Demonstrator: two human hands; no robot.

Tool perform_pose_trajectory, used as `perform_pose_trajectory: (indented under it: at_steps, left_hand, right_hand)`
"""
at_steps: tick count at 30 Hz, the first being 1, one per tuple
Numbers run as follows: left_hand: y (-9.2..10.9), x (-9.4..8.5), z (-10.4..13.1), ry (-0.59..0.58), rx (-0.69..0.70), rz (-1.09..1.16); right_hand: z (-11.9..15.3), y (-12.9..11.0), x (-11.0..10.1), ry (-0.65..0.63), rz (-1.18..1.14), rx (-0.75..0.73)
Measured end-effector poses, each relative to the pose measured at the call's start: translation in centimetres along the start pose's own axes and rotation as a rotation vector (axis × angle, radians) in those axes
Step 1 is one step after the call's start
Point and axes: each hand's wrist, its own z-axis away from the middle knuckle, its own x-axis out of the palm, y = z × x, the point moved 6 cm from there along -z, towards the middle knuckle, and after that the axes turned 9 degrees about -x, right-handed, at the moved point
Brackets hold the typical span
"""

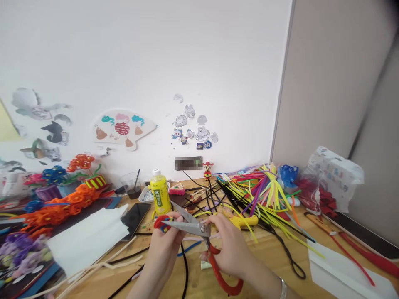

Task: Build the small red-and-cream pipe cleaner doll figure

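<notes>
My left hand pinches a small fuzzy red piece with some blue and yellow on it, apparently made of pipe cleaner. My right hand grips scissors by their red-orange handles. Their metal blades stand apart and point left. The lower blade crosses in front of the red piece and the left fingers; whether it touches them I cannot tell. Just behind the hands are a yellow drink bottle and a yellow glue gun, partly covered by my right hand.
Bundled pipe cleaners spread across the back right. Orange pipe-cleaner flowers, white paper and a dark phone lie to the left. A small red figure stands by the wall. A plastic cup sits behind the phone.
</notes>
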Motion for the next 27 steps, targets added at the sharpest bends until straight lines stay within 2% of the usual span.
perform_pose_trajectory:
  at_steps: [4,14,21,27]
  left_hand:
    - [-0.13,0.16,0.12,-0.055,0.017,-0.013]
    - [0.28,0.07,0.36,0.053,0.025,-0.098]
    - [0.29,-0.09,0.02,0.018,0.044,-0.121]
    - [0.48,-0.06,0.05,0.038,0.077,-0.15]
  right_hand:
    - [-0.04,0.5,-0.42,0.021,0.045,0.017]
    - [-0.2,0.27,-0.58,-0.008,0.045,0.012]
    - [-0.14,0.61,-0.36,-0.018,0.01,0.016]
    - [-0.12,0.77,-0.17,-0.02,-0.046,0.006]
